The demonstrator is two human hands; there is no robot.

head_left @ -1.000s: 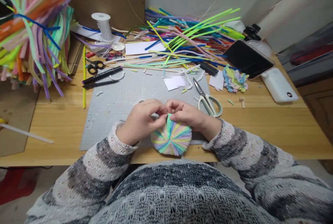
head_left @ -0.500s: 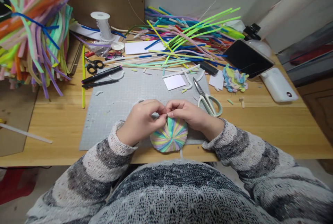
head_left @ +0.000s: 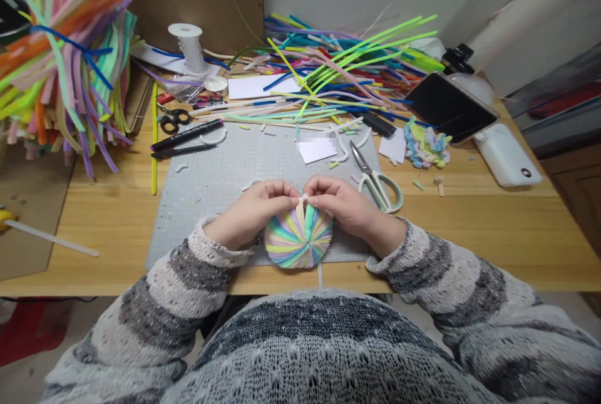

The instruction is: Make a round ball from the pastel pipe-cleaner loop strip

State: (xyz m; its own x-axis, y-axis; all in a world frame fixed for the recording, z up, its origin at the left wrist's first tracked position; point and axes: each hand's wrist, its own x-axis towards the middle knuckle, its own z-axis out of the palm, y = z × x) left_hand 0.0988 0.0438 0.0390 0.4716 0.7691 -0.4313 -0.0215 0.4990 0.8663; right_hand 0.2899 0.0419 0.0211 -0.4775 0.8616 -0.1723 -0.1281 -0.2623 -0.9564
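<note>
A round disc of pastel pipe cleaners [head_left: 298, 238], striped in green, pink, yellow and blue, stands on the grey cutting mat [head_left: 220, 172] near the table's front edge. My left hand [head_left: 251, 213] and my right hand [head_left: 345, 203] both pinch its top rim, fingers closed, fingertips almost touching around a pale pipe cleaner end that sticks up between them. A thin white strand hangs from the disc's bottom over the table edge.
Green-handled scissors [head_left: 378, 181] lie just right of my right hand. A white card [head_left: 315, 148] sits farther back on the mat. Black markers [head_left: 185, 136], black scissors [head_left: 173, 119], a white spool [head_left: 188, 47], loose pipe cleaners [head_left: 338, 69], a tablet [head_left: 448, 106], a bundle at left [head_left: 56, 66].
The disc has shifted slightly left and up, turning a little between my fingers. Both hands stayed pinched on its top rim and moved up with it.
</note>
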